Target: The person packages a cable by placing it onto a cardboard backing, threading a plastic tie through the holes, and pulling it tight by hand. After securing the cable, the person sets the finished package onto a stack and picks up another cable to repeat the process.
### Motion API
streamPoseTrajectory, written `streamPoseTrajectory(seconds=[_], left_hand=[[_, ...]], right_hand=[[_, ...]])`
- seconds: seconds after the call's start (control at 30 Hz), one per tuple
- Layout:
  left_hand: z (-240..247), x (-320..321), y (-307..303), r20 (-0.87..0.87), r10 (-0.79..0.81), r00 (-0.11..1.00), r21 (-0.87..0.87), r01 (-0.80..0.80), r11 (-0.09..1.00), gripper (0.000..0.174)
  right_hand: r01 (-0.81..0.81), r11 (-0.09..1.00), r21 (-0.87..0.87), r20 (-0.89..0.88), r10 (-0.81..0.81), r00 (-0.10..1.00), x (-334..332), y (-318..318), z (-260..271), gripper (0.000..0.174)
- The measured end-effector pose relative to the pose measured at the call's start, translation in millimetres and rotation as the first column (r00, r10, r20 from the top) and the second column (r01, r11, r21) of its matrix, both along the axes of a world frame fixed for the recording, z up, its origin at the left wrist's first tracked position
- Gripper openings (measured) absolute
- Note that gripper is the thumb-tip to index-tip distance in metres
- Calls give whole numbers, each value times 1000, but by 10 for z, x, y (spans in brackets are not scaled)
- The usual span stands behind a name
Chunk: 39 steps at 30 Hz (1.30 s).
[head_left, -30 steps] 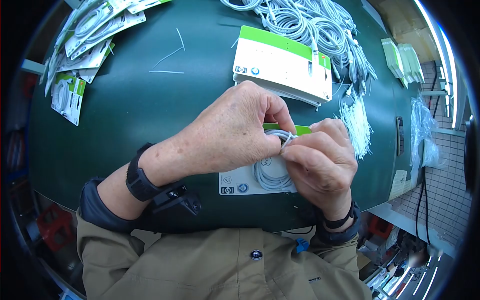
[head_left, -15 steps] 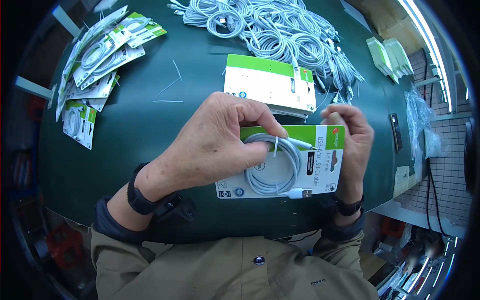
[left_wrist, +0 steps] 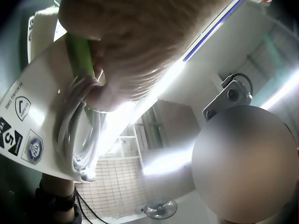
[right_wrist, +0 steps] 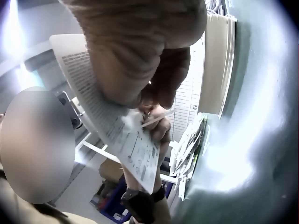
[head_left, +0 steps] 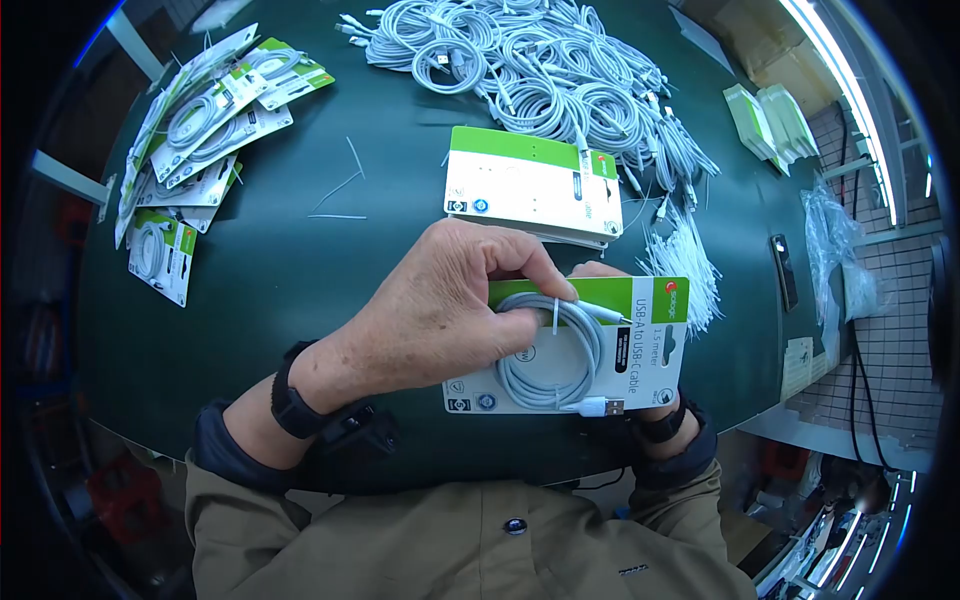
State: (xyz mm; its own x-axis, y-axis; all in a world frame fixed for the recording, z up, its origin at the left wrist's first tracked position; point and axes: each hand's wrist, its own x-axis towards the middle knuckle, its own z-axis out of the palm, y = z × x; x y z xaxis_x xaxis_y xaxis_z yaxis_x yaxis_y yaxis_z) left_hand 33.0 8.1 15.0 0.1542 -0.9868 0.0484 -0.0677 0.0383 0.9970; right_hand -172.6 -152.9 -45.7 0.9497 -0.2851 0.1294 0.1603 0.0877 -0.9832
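Note:
My left hand [head_left: 440, 305] pinches the coiled white cable [head_left: 548, 392] against the front of a green and white card [head_left: 655, 345]. A thin white tie [head_left: 556, 316] loops round the top of the coil, and the USB-A plug [head_left: 600, 406] lies at the card's lower edge. Behind the card is my right hand [head_left: 598, 270], mostly hidden in the head view. In the right wrist view its curled fingers [right_wrist: 170, 77] are at the card's printed back [right_wrist: 105, 112], by a thin white tie end [right_wrist: 161, 117]; their exact grip is unclear.
A stack of cards [head_left: 530, 190] lies beyond my hands, with a heap of coiled cables [head_left: 540, 70] behind it. White ties [head_left: 688, 265] are bunched at the right. Carded cables [head_left: 200, 130] pile up at the left, near loose tie pieces [head_left: 340, 216].
My right hand has moved from the coil's front, out to the right, then behind the card. The left hand keeps its pinch. The card now shows its face more fully.

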Motion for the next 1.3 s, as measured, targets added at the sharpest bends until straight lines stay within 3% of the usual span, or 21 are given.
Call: streamPoseTrajectory(seconds=[0.03, 0.07, 0.17, 0.23, 0.33, 0.43, 0.47, 0.6, 0.8, 0.9, 1.0, 1.13, 1.27, 1.3], left_hand=[[4, -8, 5, 17, -7, 1000, 11, 6, 1000, 28], [6, -18, 12, 53, -29, 998, -15, 30, 999, 31], [-19, -58, 9, 126, -78, 989, -91, 90, 992, 40], [-80, -96, -25, 130, -61, 990, -156, 81, 985, 47], [-56, -108, -7, 425, -29, 905, -170, 111, 979, 55], [-118, -92, 8, 676, -30, 736, -195, 219, 956, 53], [-156, -109, 9, 716, 17, 698, -235, 218, 947, 45], [-109, -177, 41, 831, 41, 554, -209, 243, 947, 35], [-48, -252, 63, 716, 21, 698, -229, 206, 951, 37], [-55, -264, 54, 702, 28, 712, -229, 188, 955, 33], [-74, -280, 36, 703, 53, 710, -268, 195, 944, 25], [-70, -317, 28, 781, 88, 618, -279, 219, 935, 22], [-93, -342, 40, 807, 127, 576, -282, 188, 941, 23], [-95, -328, 29, 810, 140, 570, -283, 170, 944, 24]], right_hand=[[31, 954, -298, 43, -19, 999, 101, -3, 119, 52], [105, 823, -559, 104, -56, 993, 203, -6, 239, 36], [206, 703, -680, 171, -120, 978, 223, -95, 216, 20], [219, 686, -694, 170, -140, 975, 211, -163, 195, 17], [265, 644, -718, 172, -205, 964, 199, -180, 180, 7], [152, 766, -624, 64, -143, 988, 181, -230, 236, 4], [144, 781, -608, 46, -146, 988, 182, -238, 240, 5], [161, 745, -647, 33, -183, 983, 202, -205, 229, 3], [160, 710, -685, -4, -224, 975, 244, -116, 207, 5], [152, 725, -672, -28, -230, 973, 245, -121, 162, 5], [129, 704, -698, -29, -208, 978, 258, -130, 114, 5], [76, 685, -725, -43, -154, 987, 258, -120, 106, 5], [-22, 722, -692, -151, -115, 982, 227, -181, 117, 1], [18, 821, -570, -188, -151, 970, 208, -203, 153, 2]])
